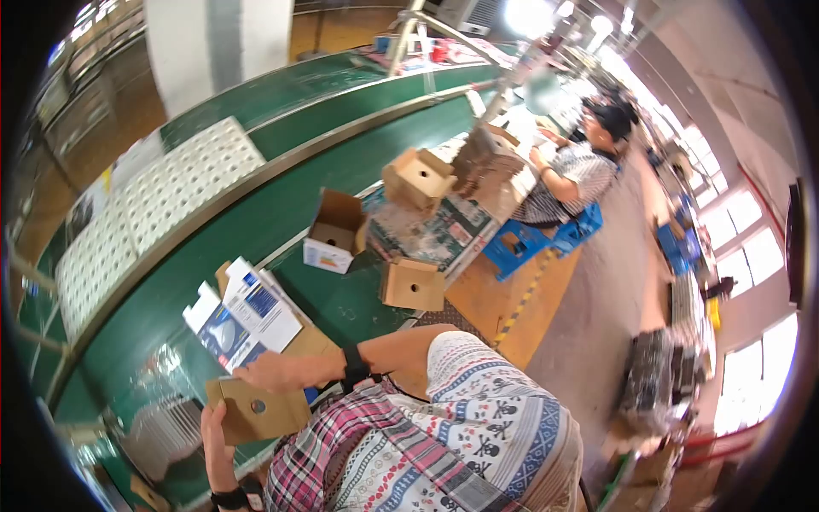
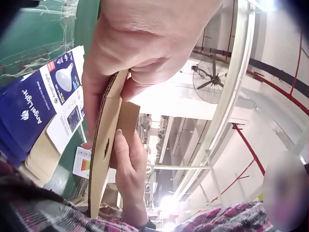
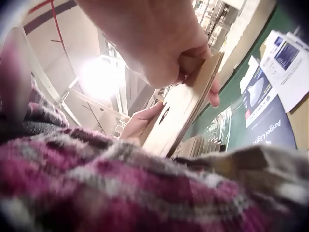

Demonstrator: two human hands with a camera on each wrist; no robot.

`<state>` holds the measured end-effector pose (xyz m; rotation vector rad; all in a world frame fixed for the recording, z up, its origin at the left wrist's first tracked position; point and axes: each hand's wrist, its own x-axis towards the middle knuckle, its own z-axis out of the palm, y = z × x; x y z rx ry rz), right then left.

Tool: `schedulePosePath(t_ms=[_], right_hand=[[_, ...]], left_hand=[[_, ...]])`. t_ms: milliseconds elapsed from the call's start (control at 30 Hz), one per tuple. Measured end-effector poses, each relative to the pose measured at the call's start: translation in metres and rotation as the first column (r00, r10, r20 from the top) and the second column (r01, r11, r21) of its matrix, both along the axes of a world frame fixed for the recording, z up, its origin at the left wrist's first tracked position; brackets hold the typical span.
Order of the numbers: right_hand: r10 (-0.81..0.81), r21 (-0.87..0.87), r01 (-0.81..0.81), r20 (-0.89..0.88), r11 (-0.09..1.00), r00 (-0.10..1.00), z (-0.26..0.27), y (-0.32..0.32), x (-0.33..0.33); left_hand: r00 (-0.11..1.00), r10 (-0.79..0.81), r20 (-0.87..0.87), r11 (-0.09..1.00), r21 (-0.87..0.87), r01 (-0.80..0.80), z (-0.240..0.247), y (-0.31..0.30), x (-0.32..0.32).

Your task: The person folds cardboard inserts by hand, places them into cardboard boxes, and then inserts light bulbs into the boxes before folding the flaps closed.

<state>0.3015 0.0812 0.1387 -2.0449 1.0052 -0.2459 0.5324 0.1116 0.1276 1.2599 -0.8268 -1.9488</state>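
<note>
Left hand (image 1: 215, 435) and right hand (image 1: 283, 373) pinch the cardboard (image 1: 280, 420), printed carton (image 1: 229, 331) at its 12 o'clock — I fear uneven pressure could crease it.

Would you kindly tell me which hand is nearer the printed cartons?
Right. In the head view, the right hand is beside the cartons; the left hand is farther, across the brown cardboard.

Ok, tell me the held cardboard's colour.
The held cardboard is brown, clearest in the head view.
</note>
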Motion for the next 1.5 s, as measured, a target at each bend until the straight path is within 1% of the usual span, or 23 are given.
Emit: schedulePosePath(t_ms=[67, 133, 200, 300, 333, 433, 467, 500, 567, 667, 767, 800, 900, 933, 1000, 1033, 1067, 1100, 1133, 1300, 1333, 1433, 1500], right_hand=[[-0.128, 0.035, 0.125, 0.110, 0.991, 0.986, 0.000, 0.011, -0.008], [-0.399, 0.454, 0.193, 0.418, 0.870, 0.816, -0.012, 0.009, -0.015], [-0.666, 0.770, 0.097, 0.471, 0.630, 0.579, -0.019, 0.008, -0.026], [-0.649, 0.874, -0.260, 0.480, 0.411, 0.591, -0.029, 0.006, -0.055], [-0.611, 0.862, -0.294, 0.502, 0.414, 0.612, -0.021, 0.011, -0.062], [-0.351, 0.584, 0.204, 0.149, 0.786, 0.925, 0.020, 0.029, -0.075], [-0.410, 0.428, 0.230, 0.395, 0.874, 0.822, -0.019, 0.035, -0.069], [-0.404, 0.346, 0.266, 0.430, 0.900, 0.808, -0.040, 0.038, -0.068], [-0.382, 0.181, 0.337, 0.490, 0.924, 0.784, -0.061, 0.044, -0.066], [-0.571, 0.186, 0.540, 0.319, 0.821, 0.757, -0.035, 0.067, -0.065], [-0.643, -0.170, 0.660, 0.149, 0.731, 0.751, -0.014, 0.089, -0.054], [-0.681, -0.033, 0.693, 0.152, 0.721, 0.716, -0.018, 0.091, -0.050], [-0.665, 0.241, 0.625, 0.157, 0.743, 0.730, -0.026, 0.092, -0.061], [-0.576, 0.193, 0.545, 0.357, 0.816, 0.736, -0.031, 0.088, -0.071], [-0.621, 0.464, 0.421, 0.491, 0.780, 0.611, -0.008, 0.078, -0.120], [-0.724, 0.339, 0.639, 0.341, 0.690, 0.600, 0.027, 0.067, -0.143], [-0.897, 0.127, 0.891, 0.139, 0.436, 0.419, 0.020, 0.045, -0.168], [-0.954, -0.186, 0.957, 0.164, 0.221, 0.252, 0.012, 0.022, -0.191], [-0.966, -0.320, 0.941, 0.189, 0.107, 0.174, -0.010, 0.003, -0.206], [-0.996, -0.241, 0.967, 0.033, 0.077, 0.087, -0.048, -0.048, -0.239], [-0.978, -0.193, 0.981, 0.195, 0.036, 0.074, -0.090, -0.059, -0.258], [-0.964, 0.184, 0.980, 0.266, 0.076, 0.025, -0.067, -0.035, -0.292], [-0.927, 0.413, 0.896, 0.375, 0.164, -0.003, -0.024, 0.014, -0.326]], left_hand=[[0.999, -0.031, -0.040, 0.999, -0.018, 0.031, -0.004, -0.006, -0.006], [0.997, -0.058, -0.054, 0.998, -0.003, 0.058, -0.007, -0.013, -0.008], [0.992, -0.120, -0.050, 0.992, -0.042, 0.118, 0.002, -0.020, -0.020], [0.977, -0.208, -0.037, 0.973, -0.107, 0.204, 0.013, -0.026, -0.045], [0.973, -0.230, -0.029, 0.966, -0.130, 0.224, 0.014, -0.028, -0.052], [0.905, -0.380, 0.191, 0.876, -0.239, 0.418, 0.015, -0.037, -0.070], [0.895, -0.397, 0.204, 0.858, -0.263, 0.441, 0.015, -0.037, -0.076], [0.882, -0.419, 0.216, 0.836, -0.286, 0.468, 0.016, -0.036, -0.082], [0.847, -0.462, 0.264, 0.780, -0.333, 0.530, 0.016, -0.036, -0.093], [0.795, -0.434, 0.423, 0.618, -0.502, 0.605, 0.005, -0.045, -0.096], [0.432, -0.224, 0.874, 0.437, -0.306, 0.846, 0.026, -0.027, -0.109], [0.419, -0.026, 0.908, 0.307, -0.392, 0.868, 0.008, -0.019, -0.111], [0.430, -0.029, 0.902, 0.232, -0.412, 0.881, -0.008, -0.020, -0.114], [0.462, -0.082, 0.883, 0.251, -0.430, 0.867, -0.007, -0.024, -0.115], [0.533, -0.157, 0.831, 0.309, -0.472, 0.826, -0.008, -0.045, -0.111], [0.573, -0.186, 0.798, 0.350, -0.492, 0.797, -0.007, -0.054, -0.111], [0.584, -0.144, 0.799, 0.441, -0.477, 0.761, -0.001, -0.060, -0.113], [0.614, -0.140, 0.777, 0.444, -0.505, 0.740, 0.001, -0.065, -0.111], [0.640, -0.135, 0.757, 0.444, -0.531, 0.722, 0.003, -0.070, -0.110], [0.657, -0.088, 0.749, 0.460, -0.554, 0.693, -0.005, -0.077, -0.118], [0.650, -0.125, 0.749, 0.536, -0.501, 0.680, 0.000, -0.076, -0.123], [0.546, -0.102, 0.831, 0.583, -0.395, 0.710, 0.005, -0.079, -0.145], [0.747, -0.114, 0.655, 0.656, -0.515, 0.552, 0.010, -0.083, -0.142]])
